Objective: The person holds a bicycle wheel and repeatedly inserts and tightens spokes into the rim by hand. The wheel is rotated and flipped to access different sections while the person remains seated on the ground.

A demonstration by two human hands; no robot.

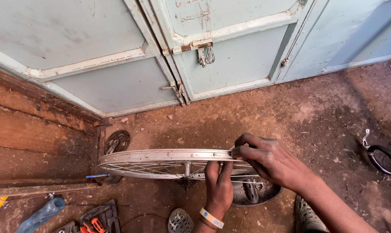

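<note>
Right hand (271, 159) has its fingers (243, 152) curled tight over the top of the bike wheel rim (161, 155); left hand (218, 185) reaches up with fingers together against the spokes (152, 169). Wheel's held level just above the dirt floor (290, 112), by the blue metal doors (161, 56). Looks light and stiff, spokes bendy, so hold the rim.

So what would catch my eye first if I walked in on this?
The bicycle wheel, held nearly flat at the centre above the dirt floor: the right hand grips its rim and the left hand reaches up to it from below. Behind it stand pale blue metal doors with a latch. Tools and a plastic bottle lie at bottom left.
</note>
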